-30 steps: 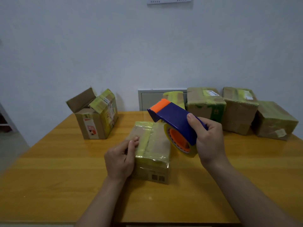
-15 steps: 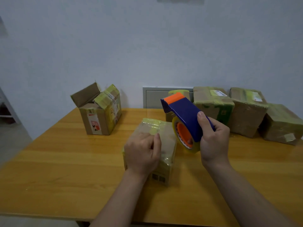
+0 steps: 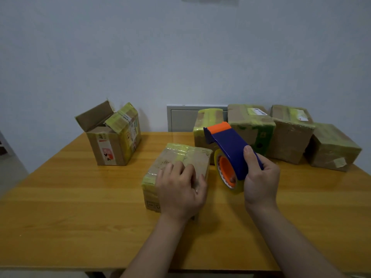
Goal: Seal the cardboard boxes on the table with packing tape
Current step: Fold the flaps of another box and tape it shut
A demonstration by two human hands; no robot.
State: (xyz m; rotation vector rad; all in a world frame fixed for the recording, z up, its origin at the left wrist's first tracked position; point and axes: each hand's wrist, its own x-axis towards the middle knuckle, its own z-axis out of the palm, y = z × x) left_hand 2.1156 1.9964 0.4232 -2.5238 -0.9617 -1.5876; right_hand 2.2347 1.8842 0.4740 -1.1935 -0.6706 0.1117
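The left hand [image 3: 180, 191] lay flat, fingers spread, atop the taped cardboard box [image 3: 176, 169] mid-surface. Just beside it, the right hand [image 3: 260, 177] gripped the blue tape dispenser [image 3: 228, 145], fingers wrapped round its handle. An open-flapped box [image 3: 112, 135] stood far left.

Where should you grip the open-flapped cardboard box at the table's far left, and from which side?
Grip the open-flapped cardboard box by its two upright side walls, below the flaps, coming from the front. The raised flaps at the top would likely bend under the fingers, while the flat walls stand clear of other boxes on the wooden table.
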